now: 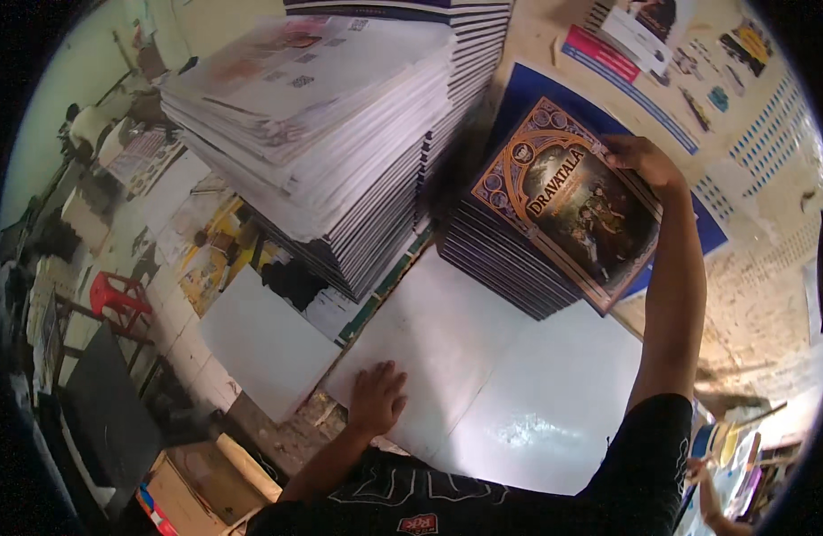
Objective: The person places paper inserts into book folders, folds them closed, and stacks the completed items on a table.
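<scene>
Resting flat on the white sheet, the left hand is seen with its fingers spread and pressed down near the sheet's lower left edge, holding nothing. The right hand is reached well forward and to the right, and its fingers are closed over the far upper corner of the top book, the thumb side being hidden so that the exact grip cannot be told. That book is found on a dark stack of books standing at the far end of the white sheet, ahead of and to the right of the left hand and well apart from it; the right hand is plainly the nearer one, being already in touch. The book is turned as a diamond, with one corner pointed toward the person and its long axis running from upper left to lower right. Its cover is dark, framed by an ornate orange-brown border with small round medallions, and a picture of figures is set in the middle. A blue sheet is seen under and behind the stack. To the left, a much taller pile of pale printed sheets is leaned over a tiled floor, where a red stool is stood.
</scene>
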### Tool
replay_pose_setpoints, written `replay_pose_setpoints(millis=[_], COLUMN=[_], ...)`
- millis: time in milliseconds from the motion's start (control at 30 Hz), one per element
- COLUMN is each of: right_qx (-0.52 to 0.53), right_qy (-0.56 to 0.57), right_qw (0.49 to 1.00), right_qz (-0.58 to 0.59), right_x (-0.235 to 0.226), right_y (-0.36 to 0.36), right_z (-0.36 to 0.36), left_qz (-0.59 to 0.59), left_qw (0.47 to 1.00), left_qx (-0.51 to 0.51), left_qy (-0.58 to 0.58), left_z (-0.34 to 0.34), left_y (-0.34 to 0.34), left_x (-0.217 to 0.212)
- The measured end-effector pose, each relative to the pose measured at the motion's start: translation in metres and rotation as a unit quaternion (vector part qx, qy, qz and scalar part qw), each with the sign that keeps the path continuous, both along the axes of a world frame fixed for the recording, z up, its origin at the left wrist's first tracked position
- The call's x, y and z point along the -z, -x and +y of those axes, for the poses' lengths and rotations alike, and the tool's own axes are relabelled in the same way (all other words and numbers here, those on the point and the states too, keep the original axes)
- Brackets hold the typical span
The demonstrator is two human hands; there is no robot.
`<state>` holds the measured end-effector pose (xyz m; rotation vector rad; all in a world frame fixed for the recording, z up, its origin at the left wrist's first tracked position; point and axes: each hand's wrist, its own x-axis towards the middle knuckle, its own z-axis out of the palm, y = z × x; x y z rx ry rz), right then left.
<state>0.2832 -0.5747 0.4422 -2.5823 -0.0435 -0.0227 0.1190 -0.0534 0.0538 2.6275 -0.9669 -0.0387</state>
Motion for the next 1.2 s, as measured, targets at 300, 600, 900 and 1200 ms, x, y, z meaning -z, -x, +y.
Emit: replay_pose_setpoints(millis=[300,600,900,1200], right_qx=[0.014,0.008,0.031,-0.072], right_qy=[0.15,0.253,0.115,0.215], right_qw=[0.989,0.967,0.989,0.966], right_qz=[0.01,-0.003,-0.087,0.125], right_x=[0.03,0.06,0.021,0.165], right_y=[-0.016,0.048,0.096,0.35], right_z=[0.054,0.117,0.211,0.19], left_qz=[-0.011,-0.033,-0.045,-0.057], left_qw=[1.0,0.998,0.994,0.993], left_qx=[-0.005,0.016,0.021,0.069], left_qy=[0.013,0.043,0.099,0.075], left_z=[-0.001,0.005,0.014,0.017], left_y=[0.003,0.002,0.003,0.001], left_x=[0.002,-0.001,0.007,0.026])
